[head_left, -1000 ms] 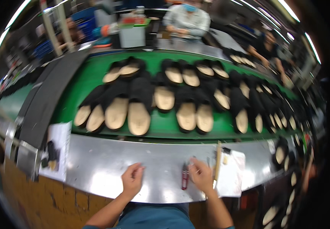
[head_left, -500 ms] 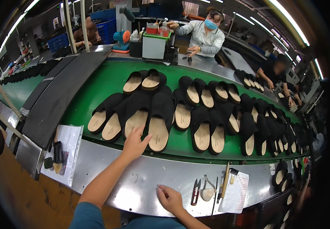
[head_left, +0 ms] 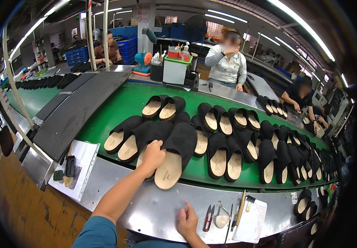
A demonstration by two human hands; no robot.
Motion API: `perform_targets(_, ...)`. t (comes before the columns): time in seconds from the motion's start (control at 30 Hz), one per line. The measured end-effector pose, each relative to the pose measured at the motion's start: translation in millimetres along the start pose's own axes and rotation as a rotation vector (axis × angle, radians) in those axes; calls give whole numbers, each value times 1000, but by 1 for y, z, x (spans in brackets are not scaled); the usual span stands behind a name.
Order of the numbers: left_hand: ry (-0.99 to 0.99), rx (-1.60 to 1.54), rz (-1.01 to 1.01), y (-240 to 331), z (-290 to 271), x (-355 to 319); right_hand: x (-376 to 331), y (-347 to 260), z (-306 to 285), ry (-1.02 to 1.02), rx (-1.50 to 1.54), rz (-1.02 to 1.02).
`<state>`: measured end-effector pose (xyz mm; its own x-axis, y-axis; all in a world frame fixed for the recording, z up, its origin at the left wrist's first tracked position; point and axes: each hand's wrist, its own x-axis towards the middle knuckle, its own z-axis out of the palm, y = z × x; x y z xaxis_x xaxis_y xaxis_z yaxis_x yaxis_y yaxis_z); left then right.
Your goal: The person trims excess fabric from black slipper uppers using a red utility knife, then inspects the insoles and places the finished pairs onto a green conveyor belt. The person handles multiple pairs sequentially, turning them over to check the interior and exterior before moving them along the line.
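My left hand [head_left: 153, 157] is closed on the upper edge of a black slip-on clog [head_left: 179, 144] with a beige insole. That clog's heel reaches over the front edge of the green belt. Partly hidden behind the hand is its neighbour, another clog [head_left: 150, 137]; I cannot tell whether my fingers grip it too. My right hand [head_left: 188, 221] hovers low over or rests on the metal ledge [head_left: 145, 206], holding nothing, its index finger and thumb apart. Nearest to it are red-handled thread snips [head_left: 208, 218].
Rows of black clogs [head_left: 218, 157] cover the green belt [head_left: 100, 115] to the right. A pale pad with a wire loop [head_left: 222, 219], a brush-like stick [head_left: 240, 208] and a paper sheet [head_left: 253, 221] lie on the ledge. Papers with tools [head_left: 83, 165] lie left. Co-workers [head_left: 226, 62] are across the belt.
My left hand has closed on the clog and drawn it toward me, past the belt's edge. My right hand has shifted slightly, its fingers straighter. The co-worker opposite has raised a hand toward the head.
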<state>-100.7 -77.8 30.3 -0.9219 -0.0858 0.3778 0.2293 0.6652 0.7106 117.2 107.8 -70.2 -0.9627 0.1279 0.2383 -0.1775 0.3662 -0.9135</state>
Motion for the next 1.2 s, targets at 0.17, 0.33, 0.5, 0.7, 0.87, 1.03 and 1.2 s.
perform_targets(0.17, -273, -83, 29, 70, -35, -96, -12, 5, -22, 46, 719, 236)
perform_targets(0.33, -313, -74, -172, 50, -66, -179, -23, -27, -48, 34, 204, 493)
perform_targets(0.5, -301, 106, -96, 6, -22, -194, -17, -3, -42, 23, 328, 501)
perform_targets(0.7, -189, -628, -374, 13, 9, -186, -3, 1, -54, 79, 631, 537)
perform_targets(0.87, -265, -1428, -794, 36, -9, -186, -1, -21, -75, 91, 975, 714)
perform_targets(1.03, -322, -1608, -713, 77, -27, -188, 3, -50, -87, 102, 998, 650)
perform_targets(1.2, -223, -1505, -618, 78, -30, -191, 4, -52, -93, 60, 1044, 604)
